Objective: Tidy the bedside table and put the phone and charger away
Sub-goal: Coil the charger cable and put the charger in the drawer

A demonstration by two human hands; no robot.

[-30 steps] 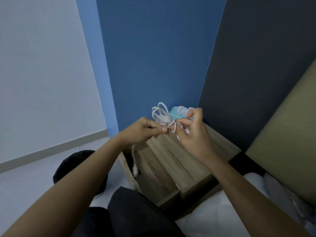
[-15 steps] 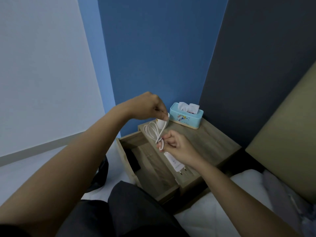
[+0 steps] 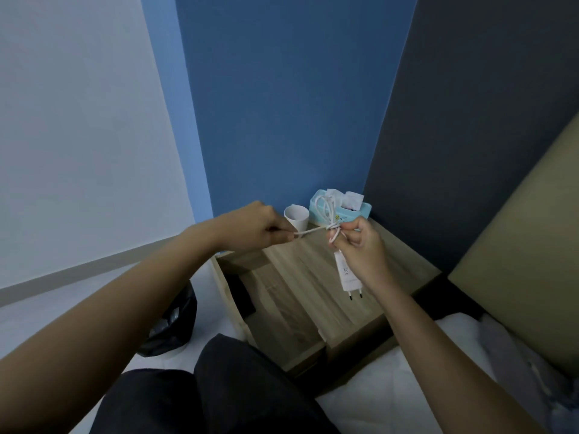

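Both hands are raised above the wooden bedside worktop (image 3: 404, 261). The right hand (image 3: 360, 245) holds a bundled white charger cable (image 3: 327, 211): its grip is pinched on the knot of the bundle, loops standing up above the fingers. The white charger plug (image 3: 347, 274) hangs below this hand, prongs pointing down and toward the near side, over the worktop surface. The left hand (image 3: 260, 227) has its grip pressed together on the free end of the same cable, which runs taut between the two hands. At the far edge of the worktop stand a white paper cup (image 3: 296, 216) and, just to its right, a light blue tissue box (image 3: 354, 211) with white tissue protruding. The drawer (image 3: 275, 296) of the worktop unit is pulled open toward the near left; a dark flat object (image 3: 241, 292) lies inside, identity not determinable. A black bag (image 3: 172, 324) sits on the floor to the left. White bedding (image 3: 391, 386) lies at the near right.
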